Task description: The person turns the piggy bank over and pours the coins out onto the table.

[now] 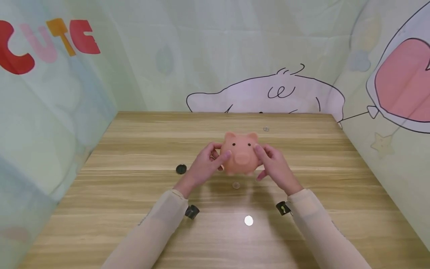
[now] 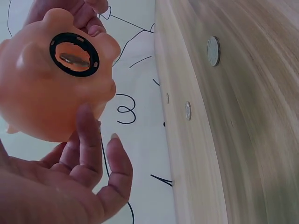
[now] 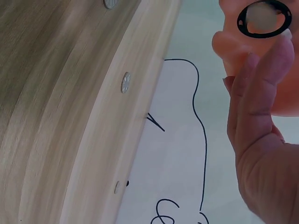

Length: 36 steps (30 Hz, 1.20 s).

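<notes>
An orange-pink piggy bank (image 1: 241, 154) is held up over the wooden table, its face towards the head camera. My left hand (image 1: 207, 164) grips one side, thumb on the cheek by the snout. On the other side my right hand (image 1: 273, 164) holds it, thumb beside the eye. In the left wrist view a black ring (image 2: 55, 59) surrounds an open hole in its underside, with a coin (image 2: 74, 60) showing inside. A right fingertip lies at the rim of that black ring (image 3: 240, 29). Below the pig, a coin (image 1: 236, 185) lies on the table.
A black round cap (image 1: 181, 169) lies left of my left hand. Another coin (image 1: 266, 129) is near the table's back edge. A bright white disc (image 1: 248, 220) shows between my forearms. Printed cloth (image 1: 151, 74) hangs around the table (image 1: 134, 224).
</notes>
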{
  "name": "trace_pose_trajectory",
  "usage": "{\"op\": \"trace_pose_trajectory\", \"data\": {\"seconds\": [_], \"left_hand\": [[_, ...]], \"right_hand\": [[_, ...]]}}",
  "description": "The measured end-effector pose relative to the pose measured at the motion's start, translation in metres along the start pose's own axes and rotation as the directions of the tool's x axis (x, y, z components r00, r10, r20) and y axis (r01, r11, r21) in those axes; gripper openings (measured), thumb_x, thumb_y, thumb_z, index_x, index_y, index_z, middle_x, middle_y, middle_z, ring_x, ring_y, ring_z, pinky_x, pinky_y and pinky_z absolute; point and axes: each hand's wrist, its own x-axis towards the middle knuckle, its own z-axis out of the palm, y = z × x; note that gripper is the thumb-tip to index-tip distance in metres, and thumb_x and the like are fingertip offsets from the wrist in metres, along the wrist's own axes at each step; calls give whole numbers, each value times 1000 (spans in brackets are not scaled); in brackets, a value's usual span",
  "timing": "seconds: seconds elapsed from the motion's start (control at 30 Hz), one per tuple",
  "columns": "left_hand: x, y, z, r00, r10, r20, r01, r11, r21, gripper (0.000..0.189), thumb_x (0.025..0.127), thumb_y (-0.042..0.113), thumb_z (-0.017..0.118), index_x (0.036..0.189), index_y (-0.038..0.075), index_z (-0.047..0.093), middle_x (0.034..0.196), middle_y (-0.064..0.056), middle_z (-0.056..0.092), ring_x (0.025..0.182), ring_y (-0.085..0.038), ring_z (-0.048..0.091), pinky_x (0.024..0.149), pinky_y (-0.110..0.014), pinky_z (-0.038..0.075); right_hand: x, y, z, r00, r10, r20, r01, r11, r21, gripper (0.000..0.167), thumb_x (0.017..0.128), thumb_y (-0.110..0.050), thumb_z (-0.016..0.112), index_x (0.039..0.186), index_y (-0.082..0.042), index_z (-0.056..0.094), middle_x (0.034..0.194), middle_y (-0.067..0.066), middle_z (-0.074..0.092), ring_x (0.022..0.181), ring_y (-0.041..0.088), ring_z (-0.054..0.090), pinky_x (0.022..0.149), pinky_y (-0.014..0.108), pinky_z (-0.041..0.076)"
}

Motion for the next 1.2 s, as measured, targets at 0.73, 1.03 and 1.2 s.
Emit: {"op": "trace_pose_trajectory", "data": {"seconds": [0.73, 1.03, 1.2], "left_hand": [[-1, 2, -4, 1000, -20, -12, 20, 999, 40, 68, 92, 44, 69, 149, 18, 41, 108, -10, 52, 86, -27, 56, 71, -37, 50], [0, 2, -6, 1000, -6, 0, 6, 999, 37, 72, 91, 40, 71, 151, 17, 39, 113, -11, 52, 87, -27, 54, 68, -32, 47], [0, 1, -6, 1000, -3, 2, 2, 999, 43, 72, 92, 40, 71, 151, 17, 39, 112, -11, 53, 87, -27, 53, 68, -32, 47]], "right_hand": [[0, 0, 3, 999, -21, 41, 18, 998, 66, 59, 103, -37, 52, 144, 5, 43, 121, 23, 57, 90, 22, 65, 63, 40, 59], [0, 0, 1, 997, -48, 66, 43, 996, 78, 55, 104, -33, 53, 145, 3, 43, 127, 24, 56, 95, 24, 65, 67, 40, 59], [1, 2, 1, 996, -57, 68, 52, 996, 69, 54, 104, -32, 54, 144, 2, 44, 125, 24, 57, 96, 24, 64, 67, 40, 59]]}}
